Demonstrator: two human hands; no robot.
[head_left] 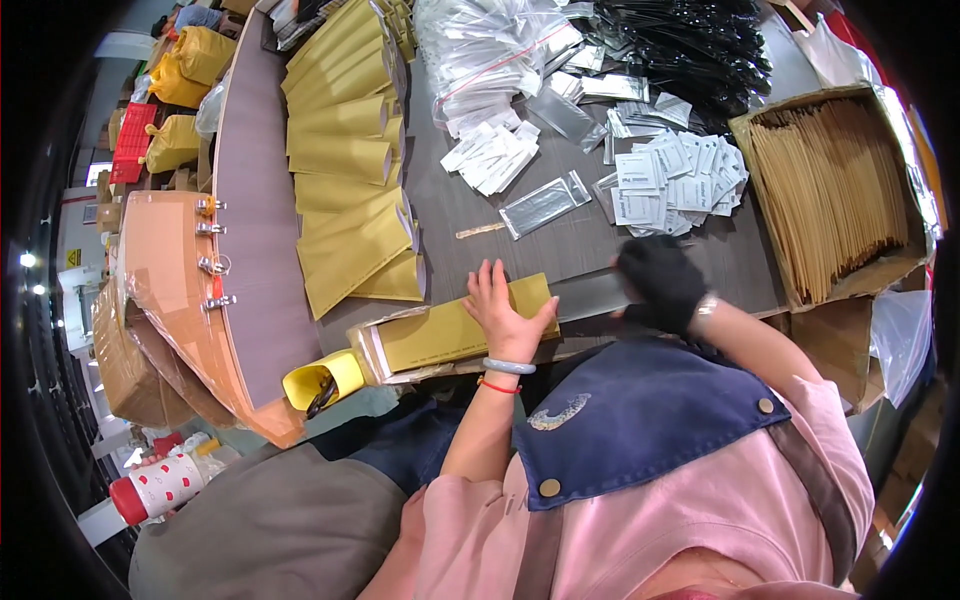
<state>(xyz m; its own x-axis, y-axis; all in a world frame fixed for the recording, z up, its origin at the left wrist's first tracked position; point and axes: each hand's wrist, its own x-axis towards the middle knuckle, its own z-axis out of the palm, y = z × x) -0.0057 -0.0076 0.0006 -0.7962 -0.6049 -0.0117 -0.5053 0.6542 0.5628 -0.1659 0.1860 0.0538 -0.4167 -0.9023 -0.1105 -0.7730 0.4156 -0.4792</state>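
Note:
My left hand [497, 312], bare, lies with fingers spread on a gold paper envelope [430, 338]. The envelope rests flat in a shallow cardboard tray [362, 352] along the table's near edge. My right hand [660, 283], in a black glove and blurred by motion, is closed at the right end of a grey, see-through flat sheet [588, 294]. The sheet's left end meets the envelope's right end; I cannot tell how far it reaches inside. Beyond my hands, a clear flat packet [545, 205] lies on the table beside a thin wooden-looking strip [480, 231].
Gold envelopes [345, 150] lie fanned out at the left. Piles of small white packets [680, 185], clear plastic sleeves [480, 60] and black glossy packs [690, 50] stand farther back. A carton of brown cards [830, 190] is at right; a yellow holder [325, 382] contains scissors.

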